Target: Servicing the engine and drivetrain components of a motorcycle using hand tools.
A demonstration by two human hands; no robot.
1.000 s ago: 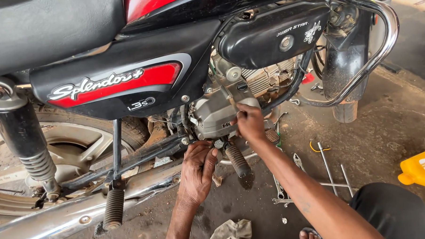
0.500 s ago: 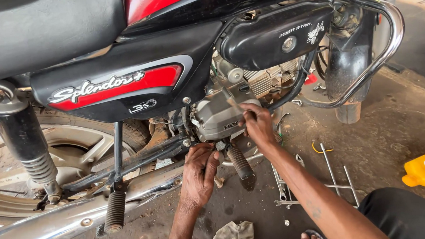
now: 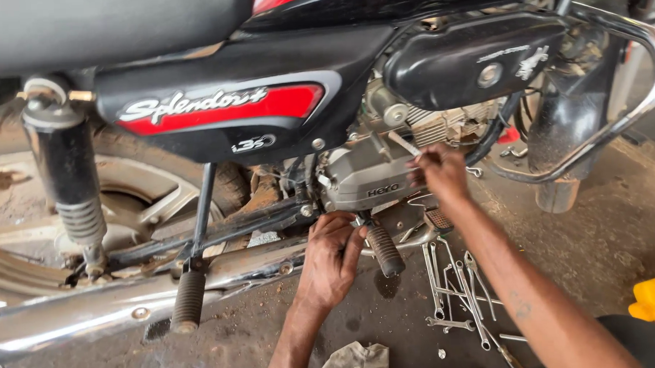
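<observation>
Head view showed the right hand (image 3: 443, 174) pinching a thin metal tool (image 3: 404, 143) against the grey engine cover (image 3: 360, 177), which was probably rigid, heavy and oily. The left hand (image 3: 331, 258), fingers curled, gripped beneath its lower edge.

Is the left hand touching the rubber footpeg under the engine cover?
Cannot tell. In the head view the left hand reaches beneath the grey engine cover, its fingertips right beside the top of the footpeg, but neither contact nor a gap shows plainly.
</observation>
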